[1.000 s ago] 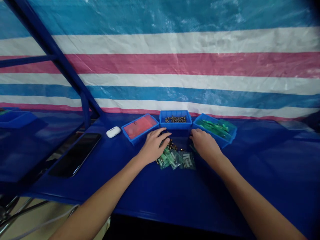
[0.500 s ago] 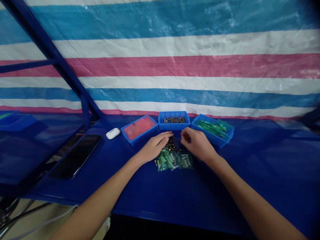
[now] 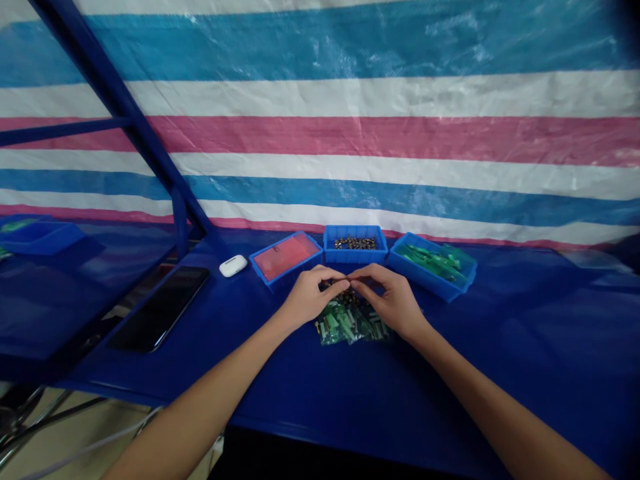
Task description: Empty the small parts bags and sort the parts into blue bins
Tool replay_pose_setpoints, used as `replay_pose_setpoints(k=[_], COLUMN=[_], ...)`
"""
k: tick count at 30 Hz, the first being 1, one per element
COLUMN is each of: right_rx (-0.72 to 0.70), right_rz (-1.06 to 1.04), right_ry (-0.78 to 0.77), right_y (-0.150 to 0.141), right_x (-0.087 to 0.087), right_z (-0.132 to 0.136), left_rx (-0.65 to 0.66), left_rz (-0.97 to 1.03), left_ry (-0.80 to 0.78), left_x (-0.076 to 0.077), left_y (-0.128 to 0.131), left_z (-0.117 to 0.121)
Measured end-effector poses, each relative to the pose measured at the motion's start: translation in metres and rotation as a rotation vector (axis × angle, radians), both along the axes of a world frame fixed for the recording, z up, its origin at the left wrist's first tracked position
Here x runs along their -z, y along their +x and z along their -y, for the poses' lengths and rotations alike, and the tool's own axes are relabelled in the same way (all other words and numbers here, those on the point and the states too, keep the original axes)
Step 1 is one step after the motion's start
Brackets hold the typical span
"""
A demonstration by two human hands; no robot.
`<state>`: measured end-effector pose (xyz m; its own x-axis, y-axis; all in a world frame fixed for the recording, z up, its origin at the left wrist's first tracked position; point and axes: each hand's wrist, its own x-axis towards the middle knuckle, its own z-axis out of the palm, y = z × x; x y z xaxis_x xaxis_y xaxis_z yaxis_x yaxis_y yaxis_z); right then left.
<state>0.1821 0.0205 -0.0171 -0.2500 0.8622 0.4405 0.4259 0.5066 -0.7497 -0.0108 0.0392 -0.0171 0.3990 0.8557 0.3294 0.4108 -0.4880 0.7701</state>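
My left hand (image 3: pixel 309 297) and my right hand (image 3: pixel 389 299) meet fingertip to fingertip over a small heap on the blue table (image 3: pixel 350 393). Both pinch at something tiny between them that I cannot make out. Under the hands lie small clear bags of green parts (image 3: pixel 345 328) and a little pile of dark metal pieces (image 3: pixel 350 297). Just beyond stand three blue bins: one with red sheets (image 3: pixel 285 257), one with metal pieces (image 3: pixel 355 244), one with green parts (image 3: pixel 433 264).
A black phone (image 3: pixel 160 310) lies at the left, with a white earbud case (image 3: pixel 233 265) past it. A blue metal frame (image 3: pixel 125 113) rises at the left. A striped tarp (image 3: pixel 380 133) closes the back. Another blue bin (image 3: pixel 40 237) sits far left.
Both hands have drawn together from flat and apart to a fingertip pinch above the pile. The view has shifted slightly.
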Motion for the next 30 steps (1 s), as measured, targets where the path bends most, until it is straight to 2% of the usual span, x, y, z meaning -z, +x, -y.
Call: replay_pose_setpoints(k=[8,11,13,16,19,21,26,30], right_rx=[-0.037,0.018,0.091,0.298,0.444,0.391,0.012,-0.058], right_rz=[0.287,0.355,0.394,0.52,0.603,0.629,0.694,0.633], right_ry=[0.192,0.253,0.316,0.379,0.315,0.269,0.107,0.043], right_y=[0.004,0.003,0.002,-0.001,-0.001,0.001,0.011,0.015], right_x=[0.0,-0.006,-0.013,-0.028,-0.036,-0.034,-0.012,0.0], right_z=[0.005,0.004,-0.005,-0.028,-0.044,-0.044,-0.025,-0.019], left_rx=[0.017,-0.06,-0.152,-0.245,-0.294,-0.323,-0.347,-0.346], left_rz=[-0.035,-0.064,-0.086,-0.141,-0.242,-0.311,-0.355,-0.345], left_ry=[0.054,0.111,0.148,0.184,0.19,0.197,0.204,0.19], left_x=[0.003,0.001,0.0,-0.002,0.0,0.001,0.004,0.003], left_y=[0.0,-0.001,-0.003,-0.007,-0.009,-0.009,-0.007,-0.008], left_z=[-0.002,-0.001,-0.001,-0.001,-0.001,-0.001,0.0,0.0])
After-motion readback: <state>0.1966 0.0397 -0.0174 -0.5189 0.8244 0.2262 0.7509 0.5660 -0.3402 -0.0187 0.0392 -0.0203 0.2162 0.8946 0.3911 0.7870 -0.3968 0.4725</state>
